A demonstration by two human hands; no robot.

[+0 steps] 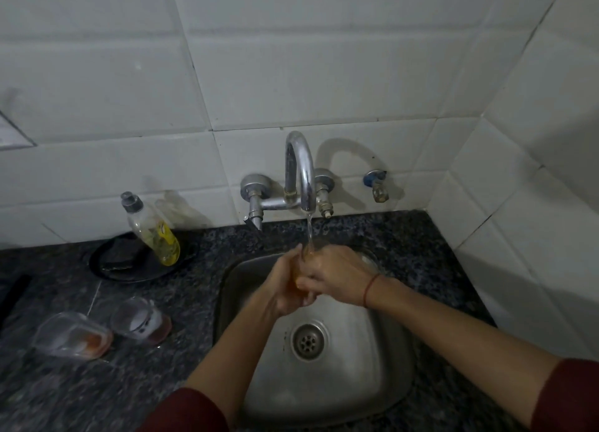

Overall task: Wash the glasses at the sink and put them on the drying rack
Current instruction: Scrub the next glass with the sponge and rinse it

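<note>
Water runs from the curved chrome faucet (300,172) onto a glass (295,274) with an orange tint that I hold over the steel sink (372,350). My left hand (285,285) grips the glass from the left and below. My right hand (334,277) wraps over it from the right, hiding most of it. Two more glasses lie on their sides on the counter to the left: one (73,334) near the left edge, the other (141,316) beside it, both with reddish residue.
A dish soap bottle (152,229) with yellow liquid leans on a dark round plate (129,263) behind the glasses. The speckled granite counter (437,263) surrounds the sink. White tiled walls rise behind and at the right. A small tap (377,186) sticks out of the wall.
</note>
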